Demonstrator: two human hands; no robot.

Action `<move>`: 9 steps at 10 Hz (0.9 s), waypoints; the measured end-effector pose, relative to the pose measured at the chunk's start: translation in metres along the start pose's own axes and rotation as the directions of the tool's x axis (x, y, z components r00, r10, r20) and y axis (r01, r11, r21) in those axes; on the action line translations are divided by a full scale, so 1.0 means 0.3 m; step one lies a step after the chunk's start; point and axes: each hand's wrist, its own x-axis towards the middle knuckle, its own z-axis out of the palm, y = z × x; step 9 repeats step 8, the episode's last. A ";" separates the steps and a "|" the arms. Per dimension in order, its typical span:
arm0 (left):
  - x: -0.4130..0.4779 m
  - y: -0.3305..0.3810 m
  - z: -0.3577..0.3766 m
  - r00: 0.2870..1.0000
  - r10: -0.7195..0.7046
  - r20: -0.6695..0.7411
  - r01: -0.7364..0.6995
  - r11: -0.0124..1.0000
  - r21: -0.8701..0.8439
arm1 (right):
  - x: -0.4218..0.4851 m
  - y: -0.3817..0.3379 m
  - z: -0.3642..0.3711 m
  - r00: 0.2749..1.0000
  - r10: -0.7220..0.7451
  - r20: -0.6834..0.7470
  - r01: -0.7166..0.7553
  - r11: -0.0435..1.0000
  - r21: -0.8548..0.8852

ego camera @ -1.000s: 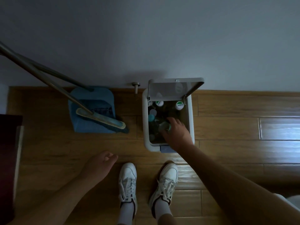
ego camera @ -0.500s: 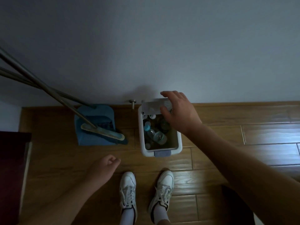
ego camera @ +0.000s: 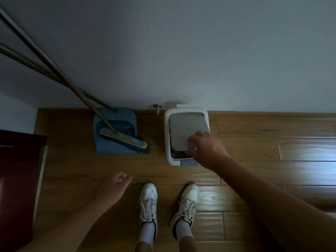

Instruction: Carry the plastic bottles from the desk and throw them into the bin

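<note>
A white pedal bin (ego camera: 168, 142) stands against the wall. Its grey lid (ego camera: 185, 128) is lowered almost flat, leaving a dark gap at the front edge. The plastic bottles inside are hidden under the lid. My right hand (ego camera: 207, 150) reaches over the bin's front right corner, and its fingertips touch the front of the lid. My left hand (ego camera: 114, 190) hangs over the floor left of my shoes, with loosely curled fingers and nothing in it.
A blue dustpan (ego camera: 109, 146) with a broom head (ego camera: 123, 138) lies left of the bin, long metal handles leaning up to the left. A door stop (ego camera: 157, 107) sits at the skirting. A dark cabinet (ego camera: 16, 170) is at the left edge. My white shoes (ego camera: 148, 202) face the bin.
My right hand left the bottle in the bin, took the raised lid and brought it down. The view pulled back from the bin. My left hand stayed loosely curled.
</note>
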 end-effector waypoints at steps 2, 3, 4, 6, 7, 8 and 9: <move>0.018 -0.091 0.051 0.999 -0.044 0.024 0.044 0.998 -0.038 | -0.063 0.002 0.206 0.987 0.036 0.155 -0.035 0.999 -0.011; 0.019 -0.128 0.077 0.998 -0.059 0.034 0.060 0.998 -0.031 | -0.079 -0.006 0.287 0.982 0.070 0.177 -0.070 0.998 -0.007; 0.015 -0.156 0.099 0.996 -0.078 0.038 0.080 0.996 -0.038 | -0.109 -0.009 0.347 0.986 0.087 0.139 -0.086 0.996 -0.012; -0.017 -0.173 0.110 0.993 -0.104 0.063 0.107 0.993 -0.054 | -0.116 0.002 0.373 0.979 0.079 0.189 -0.065 0.995 -0.077; -0.048 -0.159 0.082 0.993 -0.096 0.071 0.100 0.993 -0.067 | -0.093 -0.016 0.314 0.961 0.100 0.259 -0.089 0.995 -0.054; -0.091 -0.126 0.022 0.991 -0.121 0.054 0.128 0.976 -0.176 | -0.080 -0.035 0.242 0.917 0.242 0.318 -0.255 0.967 0.001; -0.091 -0.126 0.022 0.991 -0.121 0.054 0.128 0.976 -0.176 | -0.080 -0.035 0.242 0.917 0.242 0.318 -0.255 0.967 0.001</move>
